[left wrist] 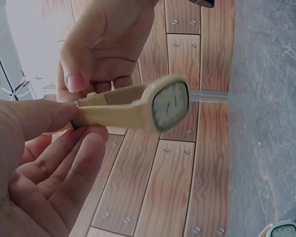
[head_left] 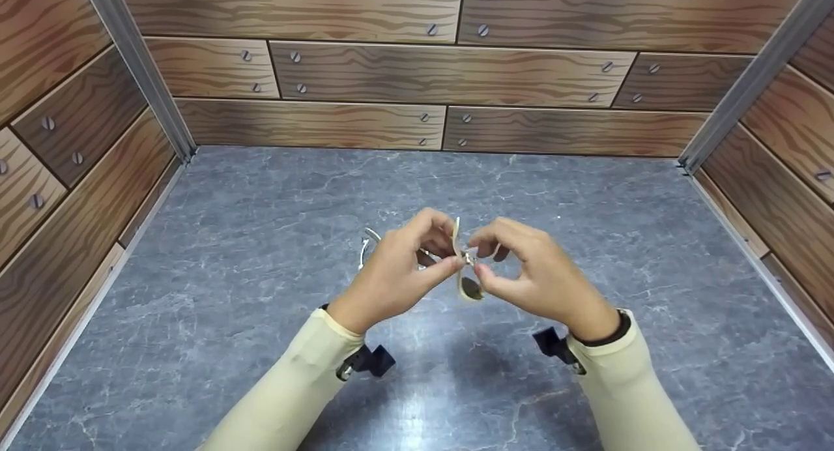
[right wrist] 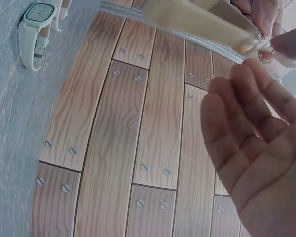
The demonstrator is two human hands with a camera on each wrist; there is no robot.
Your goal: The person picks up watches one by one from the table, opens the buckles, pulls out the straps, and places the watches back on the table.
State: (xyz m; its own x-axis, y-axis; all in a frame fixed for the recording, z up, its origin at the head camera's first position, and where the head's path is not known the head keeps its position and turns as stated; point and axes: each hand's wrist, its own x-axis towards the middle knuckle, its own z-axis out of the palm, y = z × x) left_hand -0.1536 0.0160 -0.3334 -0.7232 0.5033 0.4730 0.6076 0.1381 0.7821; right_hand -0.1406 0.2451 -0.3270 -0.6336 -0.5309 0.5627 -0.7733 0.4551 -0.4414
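A cream wristwatch (left wrist: 170,106) with a rounded square dial is held up off the table between both hands. My left hand (head_left: 404,268) pinches its strap near the buckle end, thumb on one side and fingers on the other. The right hand (head_left: 534,268) has its thumb and index finger at the small metal buckle (right wrist: 264,45) and appears to pinch there, its other fingers loosely bent. In the head view the strap (head_left: 457,232) stands edge-on between the hands. A white wristwatch (right wrist: 39,15) lies on the table beyond the left hand.
Beside that white watch is another pale strap (right wrist: 63,12), cut off by the frame edge. The grey marbled tabletop (head_left: 273,373) is bounded by wood-patterned walls (head_left: 365,73) at the back and sides. Metal posts (head_left: 140,66) stand in the back corners.
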